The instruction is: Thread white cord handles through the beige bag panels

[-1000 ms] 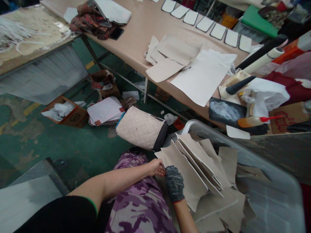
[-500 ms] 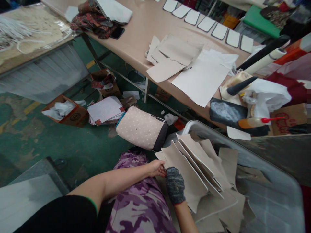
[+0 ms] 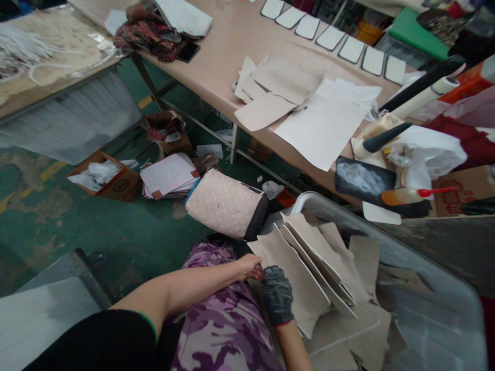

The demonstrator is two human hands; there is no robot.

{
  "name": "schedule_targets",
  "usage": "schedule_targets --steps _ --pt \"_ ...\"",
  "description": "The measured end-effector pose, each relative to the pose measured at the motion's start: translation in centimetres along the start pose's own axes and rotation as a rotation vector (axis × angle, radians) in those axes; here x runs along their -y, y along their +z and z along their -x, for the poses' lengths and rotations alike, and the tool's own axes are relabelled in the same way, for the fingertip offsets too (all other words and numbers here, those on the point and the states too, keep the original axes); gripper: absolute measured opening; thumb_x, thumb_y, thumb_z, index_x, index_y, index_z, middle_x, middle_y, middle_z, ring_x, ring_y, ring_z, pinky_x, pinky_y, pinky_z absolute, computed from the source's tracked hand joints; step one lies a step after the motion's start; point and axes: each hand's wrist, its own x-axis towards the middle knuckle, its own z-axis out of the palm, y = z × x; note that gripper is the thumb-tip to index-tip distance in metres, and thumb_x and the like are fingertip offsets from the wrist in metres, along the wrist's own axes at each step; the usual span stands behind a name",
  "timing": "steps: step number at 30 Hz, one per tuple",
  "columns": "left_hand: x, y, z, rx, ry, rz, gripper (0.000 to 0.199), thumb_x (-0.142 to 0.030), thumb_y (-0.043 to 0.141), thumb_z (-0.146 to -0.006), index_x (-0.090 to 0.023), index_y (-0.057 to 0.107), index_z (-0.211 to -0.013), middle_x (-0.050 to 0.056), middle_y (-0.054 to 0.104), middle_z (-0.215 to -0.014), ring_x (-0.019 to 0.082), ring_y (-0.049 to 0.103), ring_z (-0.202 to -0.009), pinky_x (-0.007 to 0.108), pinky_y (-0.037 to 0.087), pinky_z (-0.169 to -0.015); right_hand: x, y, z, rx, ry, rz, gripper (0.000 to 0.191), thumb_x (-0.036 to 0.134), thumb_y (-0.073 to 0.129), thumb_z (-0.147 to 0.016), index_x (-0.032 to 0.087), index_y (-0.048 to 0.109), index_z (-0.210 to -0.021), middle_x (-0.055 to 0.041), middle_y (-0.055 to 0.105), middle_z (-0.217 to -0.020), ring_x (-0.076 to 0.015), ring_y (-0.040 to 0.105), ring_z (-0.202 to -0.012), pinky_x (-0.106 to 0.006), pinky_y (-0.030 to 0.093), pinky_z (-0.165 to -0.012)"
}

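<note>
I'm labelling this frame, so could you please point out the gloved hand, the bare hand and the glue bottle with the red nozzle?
gloved right hand [image 3: 277, 294], head view, back of the glove.
bare left hand [image 3: 249, 266], head view, knuckles.
glue bottle [image 3: 402, 196], head view, middle of its body.

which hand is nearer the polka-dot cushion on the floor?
Left. The bare left hand sits just below the cushion, apart from it. The gloved right hand is lower and further right, on the fanned beige sheets.

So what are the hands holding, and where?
Both hands, the bare left hand and the gloved right hand, pinch the near bottom edge of a stack of beige sheets leaning in the bin.
</note>
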Motion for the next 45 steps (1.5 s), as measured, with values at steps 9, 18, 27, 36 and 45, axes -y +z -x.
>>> schedule_targets --steps 9,18,27,36,45 --pt "-0.2 0.7 -0.1 -0.136 0.053 -0.042 0.031 -0.034 0.06 -0.083 -0.012 0.054 -0.061 0.001 0.06 -0.05 0.011 0.054 -0.046 0.02 0.028 -0.046 -1.1 -1.7 1.8 0.026 0.157 -0.105 0.015 0.016 0.051 -0.085 0.013 0.061 -0.094 -0.0113 0.061 -0.085 -0.0243 0.058 -0.079 -0.033 0.043 -0.066" --pt "-0.6 1.2 -0.1 -0.191 0.05 -0.067 0.03 -0.016 0.039 -0.089 -0.011 0.053 -0.062 0.003 0.06 -0.051 0.009 0.055 -0.043 0.019 0.026 -0.043 -1.2 -3.5 4.3 0.084 0.184 0.05 0.016 0.01 0.053 -0.08 0.011 0.061 -0.094 -0.0132 0.061 -0.09 -0.027 0.056 -0.086 -0.037 0.041 -0.076" --pt "-1.1 1.3 0.2 -0.166 0.062 -0.074 0.022 -0.02 0.048 -0.084 -0.01 0.054 -0.066 0.004 0.063 -0.056 0.01 0.058 -0.045 0.018 0.026 -0.043 -2.8 -2.3 3.3 0.09 0.342 -0.224 0.006 0.021 0.056 -0.083 0.016 0.059 -0.08 -0.0064 0.06 -0.075 -0.023 0.055 -0.077 -0.031 0.037 -0.069" --pt "-1.1 1.4 0.1 -0.129 0.112 -0.176 0.024 -0.03 0.05 -0.083 -0.012 0.054 -0.067 0.003 0.063 -0.059 0.01 0.057 -0.048 0.019 0.028 -0.046 -3.6 -1.5 2.8 0.164 0.383 -0.319 0.006 0.02 0.054 -0.081 0.018 0.057 -0.076 -0.0052 0.059 -0.073 -0.0228 0.053 -0.074 -0.031 0.036 -0.067" --pt "-2.6 -1.3 2.4 -0.035 0.629 -0.667 0.006 -0.025 0.071 -0.072 -0.021 0.066 -0.073 0.006 0.064 -0.098 0.024 0.049 -0.106 0.029 0.032 -0.092 -4.0 -1.8 3.2 0.058 0.368 -0.266 0.014 0.022 0.048 -0.087 0.018 0.057 -0.077 -0.0053 0.057 -0.071 -0.0207 0.053 -0.071 -0.03 0.036 -0.065"
